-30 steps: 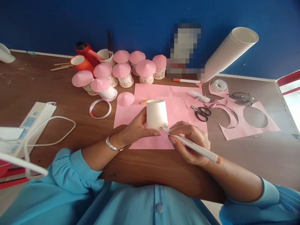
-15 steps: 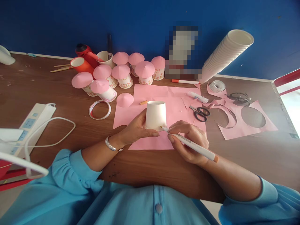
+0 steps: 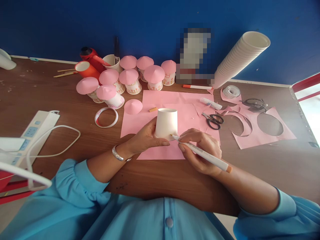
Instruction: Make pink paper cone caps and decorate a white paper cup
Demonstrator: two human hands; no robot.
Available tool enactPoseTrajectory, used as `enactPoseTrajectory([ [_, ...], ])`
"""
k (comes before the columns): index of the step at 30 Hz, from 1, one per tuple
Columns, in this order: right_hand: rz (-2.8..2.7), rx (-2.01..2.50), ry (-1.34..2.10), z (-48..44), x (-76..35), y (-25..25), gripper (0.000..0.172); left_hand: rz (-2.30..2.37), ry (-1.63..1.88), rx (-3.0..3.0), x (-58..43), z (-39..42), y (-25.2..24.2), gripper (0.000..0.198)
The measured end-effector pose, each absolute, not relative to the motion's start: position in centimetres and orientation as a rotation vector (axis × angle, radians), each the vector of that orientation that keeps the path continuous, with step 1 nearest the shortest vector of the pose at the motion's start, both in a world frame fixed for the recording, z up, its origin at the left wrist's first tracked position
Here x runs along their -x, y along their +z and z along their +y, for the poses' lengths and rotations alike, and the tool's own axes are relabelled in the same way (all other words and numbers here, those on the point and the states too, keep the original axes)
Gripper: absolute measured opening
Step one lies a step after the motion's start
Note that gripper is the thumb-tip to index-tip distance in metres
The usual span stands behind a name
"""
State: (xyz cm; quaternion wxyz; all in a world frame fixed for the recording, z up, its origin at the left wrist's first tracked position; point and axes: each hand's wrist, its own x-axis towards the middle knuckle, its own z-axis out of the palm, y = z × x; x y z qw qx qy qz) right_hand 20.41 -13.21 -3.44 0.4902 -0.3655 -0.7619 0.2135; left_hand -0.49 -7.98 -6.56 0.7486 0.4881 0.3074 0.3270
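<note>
Pinching a white marker pen [image 3: 210, 157] between thumb and fingertips, the right hand [image 3: 200, 151] is shown resting at the near edge of a pink paper sheet [image 3: 162, 96]. The pen's orange tip is set against the lower wall of a paper cup [image 3: 166, 123]. The cup is steadied by the left hand [image 3: 145, 136], whose thumb and fingers are curled around its base from the left; a silver bracelet [image 3: 117, 154] is worn on that wrist.

Just right of the cup, black-handled scissors [image 3: 213, 120] are laid on the sheet, with a white glue stick [image 3: 210, 103] behind them. A loose pink paper cone [image 3: 133, 106] and a small orange cap [image 3: 153, 109] are seen at the sheet's far left corner, and a tape ring [image 3: 106, 116] lies just beyond on the wooden table [image 3: 62, 100]. Farther back, a cluster of cone-topped cups [image 3: 130, 78] is grouped near the blue wall. To the right, a long stack of cups [image 3: 240, 56] is leaned over, above pink offcuts [image 3: 270, 128] with round holes cut out. A power strip [image 3: 32, 128] is placed at far left. Nothing is interposed between the pen and the cup.

The cup is plain white, tapered, and stood upside down on the pink sheet at the centre of the view. Its wider rim is down and its closed base uppermost. Its visible wall is unmarked apart from where the pen tip meets it.
</note>
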Motion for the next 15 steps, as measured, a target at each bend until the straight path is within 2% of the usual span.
enactPoseTrajectory([
  [15,-1.897,0.937,0.522,-13.25,-20.31,-3.24,0.010,0.604,0.721,-1.065,0.51,-7.98,-6.44,0.057],
])
